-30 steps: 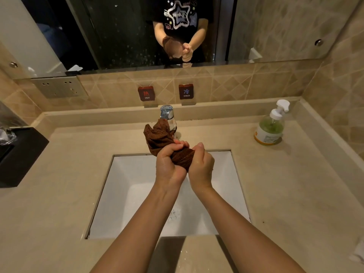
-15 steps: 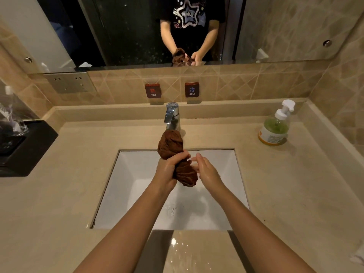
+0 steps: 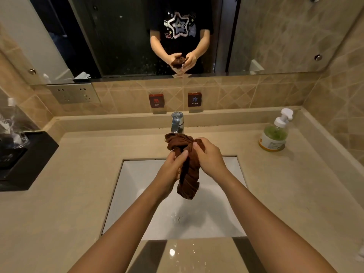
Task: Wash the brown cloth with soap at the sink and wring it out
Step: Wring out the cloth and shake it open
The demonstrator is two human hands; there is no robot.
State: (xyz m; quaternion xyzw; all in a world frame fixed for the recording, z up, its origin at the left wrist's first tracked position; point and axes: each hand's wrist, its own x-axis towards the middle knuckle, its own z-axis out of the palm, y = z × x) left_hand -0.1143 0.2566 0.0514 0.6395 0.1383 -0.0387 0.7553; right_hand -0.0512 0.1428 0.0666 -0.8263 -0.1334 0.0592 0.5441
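Cloth (image 3: pixel 188 174) above sink (image 3: pixel 134 184), before faucet (image 3: pixel 177 123) (soap bottle (image 3: pixel 274 134) far right)

- The twisted brown fabric cloth (image 3: pixel 187 168) is a deep rust-brown all over, darker in its folds.
- The rectangular white ceramic sink (image 3: pixel 136 190) is plain white, shaded grey towards its bottom.
- The beige stone table (image 3: pixel 69 203) is a pale, unpatterned sand colour.
- The clear plastic soap pump bottle (image 3: pixel 274 133) holds green liquid, with a white pump and an orange band at its base.
- The beige wall tiles (image 3: pixel 246 95) carry a diagonal diamond grid of paler lines.
- The dark brown square HOT plaque (image 3: pixel 157 100) has a red sign and white lettering.
- The dark brown square COLD plaque (image 3: pixel 194 99) has a blue sign and white lettering.
- The upright chrome metal tap (image 3: pixel 177 123) is shiny silver.
- The square black tray (image 3: pixel 35 154) is matte black.
- The black T-shirt in the mirror (image 3: pixel 181 26) bears a white-outlined star print.
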